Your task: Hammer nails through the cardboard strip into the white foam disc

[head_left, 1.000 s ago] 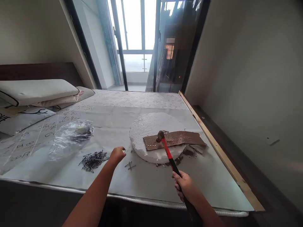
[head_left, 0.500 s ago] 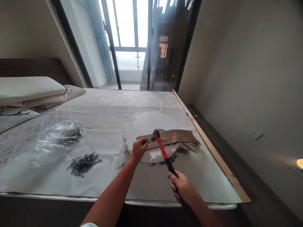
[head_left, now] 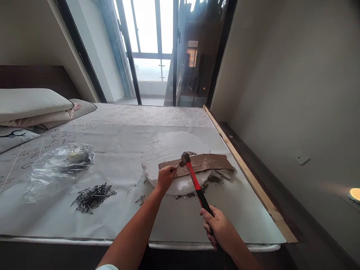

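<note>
The right hand (head_left: 218,226) was clamped around the black grip of the red-and-black hammer (head_left: 194,178), a firm hold well back from the head. The thumb and finger of the left hand (head_left: 165,177) were together at the near edge of the brown perforated strip (head_left: 209,162), pinched on what appeared to be a nail, though too small to confirm. The hammer head stood over the strip, just beside those fingertips. In this inspector's judgement, good practice called for an upright nail, a square face, light first taps and fingers withdrawn before harder blows. The strip lay across the round white slab (head_left: 165,144), its right end beyond the rim; blows were best kept over the slab, which looked likely to yield. Dark crumbs (head_left: 215,177) lay under that end. Loose nails (head_left: 140,200) and a nail pile (head_left: 93,197) lay farther left, near the clear plastic bag (head_left: 60,168).
</note>
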The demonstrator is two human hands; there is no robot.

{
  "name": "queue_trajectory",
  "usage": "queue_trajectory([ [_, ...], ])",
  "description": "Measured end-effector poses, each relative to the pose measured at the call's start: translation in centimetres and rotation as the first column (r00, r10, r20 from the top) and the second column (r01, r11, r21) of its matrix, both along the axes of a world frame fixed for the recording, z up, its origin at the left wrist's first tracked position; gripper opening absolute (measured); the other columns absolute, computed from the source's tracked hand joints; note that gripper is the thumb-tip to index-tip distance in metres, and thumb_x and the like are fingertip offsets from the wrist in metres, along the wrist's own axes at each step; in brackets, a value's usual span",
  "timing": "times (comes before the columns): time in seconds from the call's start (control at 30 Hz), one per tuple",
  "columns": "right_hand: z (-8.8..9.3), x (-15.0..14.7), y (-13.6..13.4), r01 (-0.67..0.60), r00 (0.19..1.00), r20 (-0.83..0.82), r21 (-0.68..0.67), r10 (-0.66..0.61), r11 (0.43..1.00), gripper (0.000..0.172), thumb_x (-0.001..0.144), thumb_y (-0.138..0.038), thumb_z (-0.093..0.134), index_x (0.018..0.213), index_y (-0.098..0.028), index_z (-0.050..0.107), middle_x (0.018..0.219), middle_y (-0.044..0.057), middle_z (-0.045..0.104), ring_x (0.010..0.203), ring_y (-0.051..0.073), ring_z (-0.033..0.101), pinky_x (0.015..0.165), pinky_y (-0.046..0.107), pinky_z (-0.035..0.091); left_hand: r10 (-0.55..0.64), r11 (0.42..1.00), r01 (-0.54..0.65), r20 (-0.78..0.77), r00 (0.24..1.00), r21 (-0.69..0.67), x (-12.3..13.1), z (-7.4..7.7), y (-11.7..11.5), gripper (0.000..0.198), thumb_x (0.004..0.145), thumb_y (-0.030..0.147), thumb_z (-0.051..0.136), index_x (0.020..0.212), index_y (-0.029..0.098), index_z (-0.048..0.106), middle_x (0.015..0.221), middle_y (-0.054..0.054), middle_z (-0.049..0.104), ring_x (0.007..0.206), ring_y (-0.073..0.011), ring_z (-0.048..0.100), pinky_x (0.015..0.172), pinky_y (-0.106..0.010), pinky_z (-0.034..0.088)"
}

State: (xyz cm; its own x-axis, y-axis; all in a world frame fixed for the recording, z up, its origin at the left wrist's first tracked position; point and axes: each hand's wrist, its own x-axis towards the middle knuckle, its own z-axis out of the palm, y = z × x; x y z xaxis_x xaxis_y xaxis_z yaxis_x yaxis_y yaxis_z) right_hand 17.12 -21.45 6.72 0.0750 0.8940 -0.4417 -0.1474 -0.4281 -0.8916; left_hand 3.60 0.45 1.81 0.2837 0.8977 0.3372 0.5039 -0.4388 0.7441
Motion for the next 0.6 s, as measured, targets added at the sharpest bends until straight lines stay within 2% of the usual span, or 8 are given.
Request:
queue_trajectory([
  [0.13,0.09,-0.12,-0.22,-0.022,1.000,0.001,-0.009,0.022,1.000,0.045,0.072,-0.065,0.050,0.080,-0.022,0.039,0.046,-0.013,0.033,0.028,0.003,0.026,0.026,0.017,0.025,0.001,1.000,-0.001,0.000,1.000,0.007,-0.11,-0.11,-0.07,0.017,0.079,0.025,0.055,0.080,0.019,0.071,0.077,-0.004,0.071,0.068,-0.0169,0.064,0.062,-0.027,0.049],
  [0.6,0.85,-0.85,-0.39,-0.057,0.993,0.109,0.035,0.053,0.998,0.049,0.070,-0.070,0.048,0.073,-0.021,0.039,0.046,-0.013,0.034,0.028,0.003,0.027,0.026,0.017,0.023,0.020,0.998,-0.014,-0.092,0.996,0.066,0.04,-0.80,-0.41,0.015,0.078,0.015,0.055,0.078,0.019,0.070,0.078,-0.004,0.070,0.076,-0.0175,0.063,0.069,-0.028,0.046],
])
